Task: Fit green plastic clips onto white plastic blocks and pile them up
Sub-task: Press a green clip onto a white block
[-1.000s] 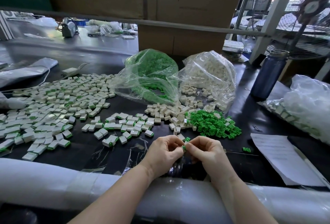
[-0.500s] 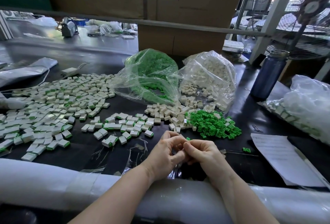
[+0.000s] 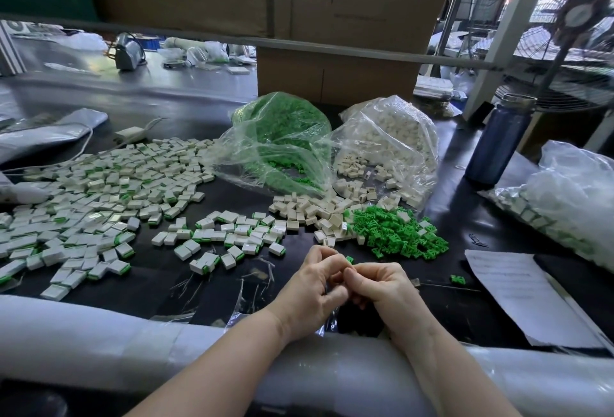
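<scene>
We pinch the small, light, rigid green clip (image 3: 349, 259) by its edges between left hand (image 3: 312, 290) and right hand (image 3: 382, 290), fingertips pressed together; any block there is hidden.

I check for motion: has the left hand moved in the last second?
Yes, slightly. The left hand shifted toward the right hand, its fingers now closer together, judged against the lone clip.
</scene>
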Demonstrator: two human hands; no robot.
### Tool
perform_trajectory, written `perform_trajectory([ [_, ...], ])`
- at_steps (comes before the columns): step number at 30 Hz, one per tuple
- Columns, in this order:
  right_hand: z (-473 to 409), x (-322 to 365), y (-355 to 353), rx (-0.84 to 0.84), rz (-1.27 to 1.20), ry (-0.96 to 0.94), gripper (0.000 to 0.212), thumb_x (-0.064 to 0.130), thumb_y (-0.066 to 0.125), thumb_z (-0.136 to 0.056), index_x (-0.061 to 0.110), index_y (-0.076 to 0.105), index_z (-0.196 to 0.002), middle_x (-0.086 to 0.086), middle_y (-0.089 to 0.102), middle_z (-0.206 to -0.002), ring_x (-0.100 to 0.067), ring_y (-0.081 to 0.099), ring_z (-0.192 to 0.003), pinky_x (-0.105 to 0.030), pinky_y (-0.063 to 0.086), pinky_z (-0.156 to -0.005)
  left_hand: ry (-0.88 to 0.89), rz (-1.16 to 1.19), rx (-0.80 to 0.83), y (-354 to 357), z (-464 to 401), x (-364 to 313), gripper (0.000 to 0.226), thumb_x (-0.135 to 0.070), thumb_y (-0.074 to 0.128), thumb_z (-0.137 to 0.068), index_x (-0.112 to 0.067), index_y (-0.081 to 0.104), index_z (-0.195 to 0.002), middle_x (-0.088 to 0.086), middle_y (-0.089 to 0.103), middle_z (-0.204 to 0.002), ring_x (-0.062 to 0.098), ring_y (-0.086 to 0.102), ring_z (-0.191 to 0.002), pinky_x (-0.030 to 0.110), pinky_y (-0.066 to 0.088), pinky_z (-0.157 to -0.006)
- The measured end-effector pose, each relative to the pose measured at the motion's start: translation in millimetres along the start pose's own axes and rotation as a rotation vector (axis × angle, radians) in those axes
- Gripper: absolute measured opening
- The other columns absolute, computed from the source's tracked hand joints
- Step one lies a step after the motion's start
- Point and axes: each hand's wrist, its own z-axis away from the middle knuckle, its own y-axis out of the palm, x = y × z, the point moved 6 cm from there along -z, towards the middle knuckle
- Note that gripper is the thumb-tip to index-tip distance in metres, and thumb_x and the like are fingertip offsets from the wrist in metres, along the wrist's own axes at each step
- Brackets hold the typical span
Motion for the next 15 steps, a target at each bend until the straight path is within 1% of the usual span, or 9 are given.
perform_trajectory([
  [4,0.1,-1.1,0.0,0.005,-0.015,0.008,0.024,0.026,0.067,-0.067,0.004,0.074,-0.072,-0.012,0.056,-0.056,-0.013,0.048,-0.048,-0.022,0.038,-0.046,-0.011,0.002,-0.007,0.3,0.1,1.5,0.017,-0.003,0.054,-0.085,-0.008,0.061,-0.1,0.0,0.038,-0.112,0.012,0.046,-0.109,0.011,0.037,-0.094],
  [8,-0.5,0.2,0.1,-0.004,-0.048,0.001,0.023,0.024,0.065,-0.068,0.003,0.073,-0.069,-0.005,0.055,-0.048,-0.007,0.047,-0.041,-0.016,0.037,-0.041,-0.031,0.005,-0.002,-0.3,0.3,1.3,0.018,-0.004,0.053,-0.086,-0.009,0.06,-0.101,0.0,0.037,-0.114,0.012,0.045,-0.109,0.016,0.039,-0.096],
  [10,-0.9,1.0,0.8,-0.008,-0.024,-0.016,0.026,0.028,0.065,-0.068,0.003,0.073,-0.07,-0.005,0.056,-0.05,-0.007,0.047,-0.044,-0.015,0.038,-0.043,-0.04,0.014,-0.01,-1.0,0.3,1.2,0.018,-0.003,0.051,-0.086,-0.008,0.06,-0.101,0.001,0.037,-0.114,0.013,0.046,-0.108,0.019,0.04,-0.097],
  [11,-1.0,1.4,1.7,-0.003,-0.016,-0.026,0.027,0.029,0.065,-0.07,0.004,0.073,-0.07,-0.006,0.058,-0.053,-0.008,0.049,-0.046,-0.016,0.04,-0.045,-0.044,0.024,-0.019,-1.7,0.4,0.8,0.017,-0.003,0.051,-0.087,-0.008,0.06,-0.101,0.001,0.037,-0.114,0.014,0.048,-0.104,0.019,0.042,-0.095],
  [13,-0.8,3.0,3.9,0.012,-0.036,-0.045,0.025,0.029,0.063,-0.074,0.007,0.073,-0.073,-0.006,0.063,-0.058,-0.009,0.055,-0.051,-0.017,0.044,-0.048,-0.043,0.066,-0.041,-3.9,0.8,-2.0,0.014,-0.004,0.051,-0.09,-0.011,0.06,-0.097,0.001,0.038,-0.113,0.013,0.052,-0.088,0.016,0.046,-0.085],
  [15,-1.3,4.4,2.3,-0.024,-0.071,-0.06,0.024,0.028,0.061,-0.077,0.008,0.073,-0.083,-0.007,0.069,-0.066,-0.012,0.062,-0.058,-0.018,0.049,-0.051,-0.04,0.09,-0.066,-7.4,1.2,-3.7,0.01,-0.011,0.054,-0.092,-0.019,0.059,-0.093,0.001,0.038,-0.11,0.009,0.05,-0.075,0.013,0.046,-0.076],
])
